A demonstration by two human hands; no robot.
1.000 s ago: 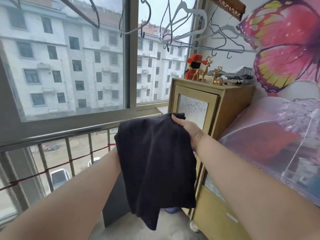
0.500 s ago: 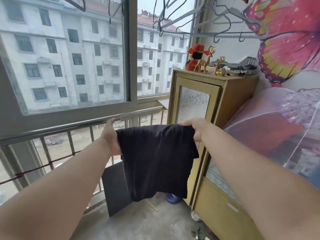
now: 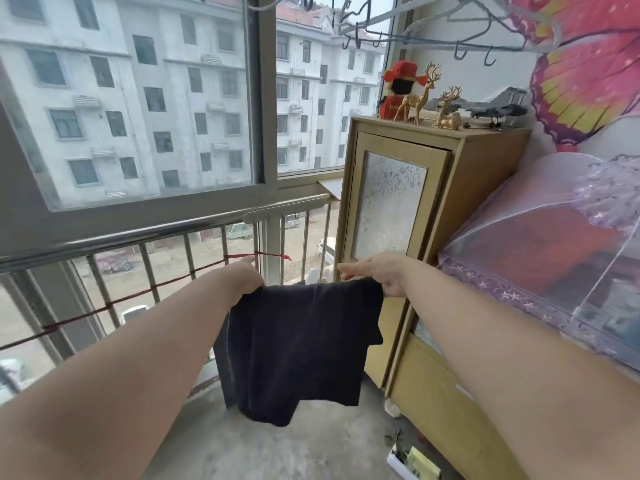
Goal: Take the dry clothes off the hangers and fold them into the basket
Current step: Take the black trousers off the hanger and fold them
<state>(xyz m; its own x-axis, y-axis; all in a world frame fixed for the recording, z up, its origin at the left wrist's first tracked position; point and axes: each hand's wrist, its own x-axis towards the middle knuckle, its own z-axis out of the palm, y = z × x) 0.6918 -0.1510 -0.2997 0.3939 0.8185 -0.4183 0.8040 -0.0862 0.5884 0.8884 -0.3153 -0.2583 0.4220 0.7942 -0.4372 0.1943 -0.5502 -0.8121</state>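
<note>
My fingers [image 3: 356,268] pinch the top corners of a dark navy soft cloth garment [image 3: 298,348], right hand [image 3: 381,275] at one corner and left hand [image 3: 247,277] curled over the other, before the steel balcony railing [image 3: 138,237] and beside the tan wooden cabinet [image 3: 433,209]. A second ago it hung higher, draped against my left forearm; now it is lower and spread between both hands, so I judge it clear of the bare hangers [image 3: 433,41] and mid-fold, no basket in view. Its held edge runs side to side, its longer run hanging toward the grey concrete floor [image 3: 311,445].
</note>
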